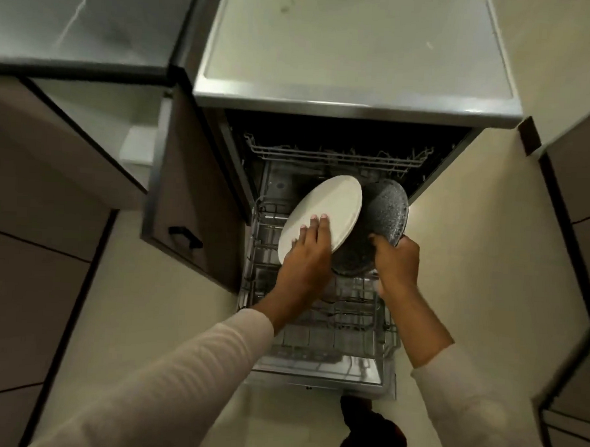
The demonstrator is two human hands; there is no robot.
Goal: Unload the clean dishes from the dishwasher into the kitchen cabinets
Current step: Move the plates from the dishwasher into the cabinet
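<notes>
**While both hands hold plates, the lower rack stands pulled out**

As the head view looks down, the dishwasher (356,101) stands open with its door (323,378) folded flat and the lower rack (318,330) drawn out over it. Above the far part of that rack, two dinner plates are held tilted in the air. The left hand (306,248) holds the white plate (325,208) by its lower rim. Three of its fingers lie spread and nearly straight on the plate's upper face, and the thumb is out of sight behind the plate. The right hand (396,259) grips the dark speckled plate (388,207) at its lower edge, fingers curled round the rim and the thumb pressed on the face. The white plate overlaps the left part of the dark one and lies in front of it; whether the two touch cannot be told. Both arms wear pale long sleeves (211,366).

Deeper in the machine, the upper rack (334,155) sits pushed in under the top panel. Wire tines show across the lower rack; what else may lie in it is too blurred to tell. Left of the dishwasher, a brown cabinet door (192,190) with a black handle (185,236) hangs open, its edge close beside the rack. Pale floor (165,319) spreads on both sides, and a dark shoe (368,429) shows just beyond the near edge of the door.
</notes>
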